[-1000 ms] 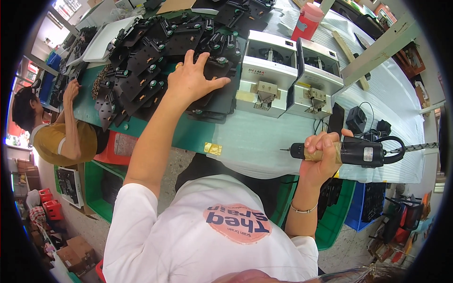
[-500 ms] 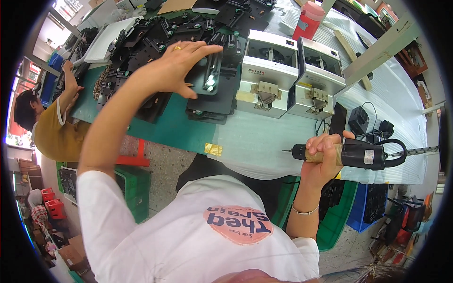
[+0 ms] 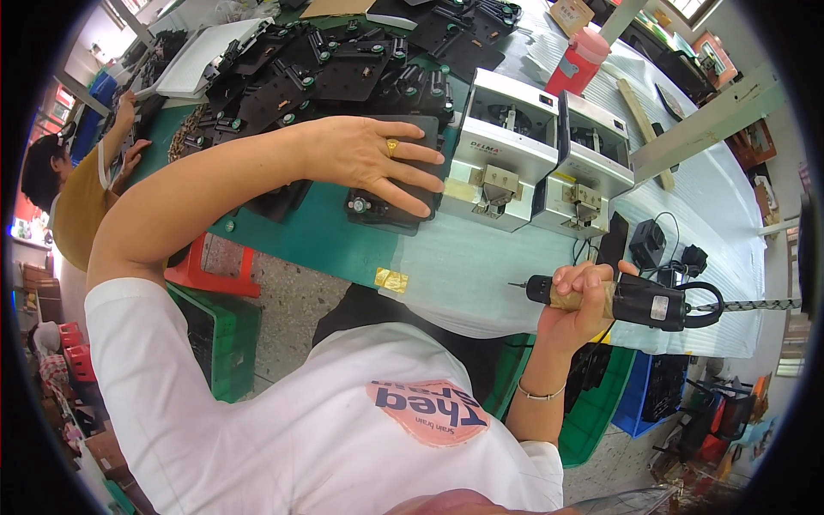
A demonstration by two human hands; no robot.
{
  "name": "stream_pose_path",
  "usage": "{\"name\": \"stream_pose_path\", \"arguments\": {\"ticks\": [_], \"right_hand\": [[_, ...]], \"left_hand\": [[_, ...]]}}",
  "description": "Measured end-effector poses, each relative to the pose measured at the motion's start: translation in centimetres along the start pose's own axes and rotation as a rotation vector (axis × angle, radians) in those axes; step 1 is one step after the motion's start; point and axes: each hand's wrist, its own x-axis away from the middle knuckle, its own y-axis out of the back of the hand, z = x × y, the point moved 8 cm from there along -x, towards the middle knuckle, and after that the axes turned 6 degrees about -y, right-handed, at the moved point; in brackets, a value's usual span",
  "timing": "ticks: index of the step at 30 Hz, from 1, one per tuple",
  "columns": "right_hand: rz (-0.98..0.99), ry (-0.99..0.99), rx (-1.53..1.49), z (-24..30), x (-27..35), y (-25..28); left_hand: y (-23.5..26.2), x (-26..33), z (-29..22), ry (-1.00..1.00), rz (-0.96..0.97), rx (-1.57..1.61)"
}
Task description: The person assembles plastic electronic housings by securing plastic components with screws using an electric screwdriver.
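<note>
My left hand (image 3: 369, 161) lies with its fingers spread on top of a small stack of flat black plates (image 3: 399, 219), left of two white box-shaped machines. Most of the top plate is hidden beneath my palm and fingers; a round green-and-silver fitting shows by the near left corner. Over the table's front edge, my right hand (image 3: 588, 296) grips an electric screwdriver (image 3: 645, 302) wrapped in tan tape. Its bit points left, and a cord runs off to the right.
Behind my left arm spreads a heap of black plates with cylindrical fittings (image 3: 343, 81). The first machine (image 3: 506, 146) and second machine (image 3: 584, 176) stand side by side, a red jug (image 3: 579, 62) behind them. A black adapter (image 3: 648, 242) sits at right. Another person (image 3: 81, 202) works far left.
My left hand has come down and right, from beside a tilted black plate to flat on the stack. My right hand keeps its hold on the screwdriver, only slightly shifted.
</note>
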Motion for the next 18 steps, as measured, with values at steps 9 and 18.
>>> {"name": "stream_pose_path", "arguments": {"ticks": [9,18], "right_hand": [[-0.009,-0.003,0.002,-0.4,0.4,-0.6],[-0.075,-0.081,-0.016,-0.1,0.9,0.0]], "left_hand": [[0.5,2.1,0.8,0.299,-0.11,0.156],[0.6,16.3,-1.9,1.25,-0.649,0.346]]}}
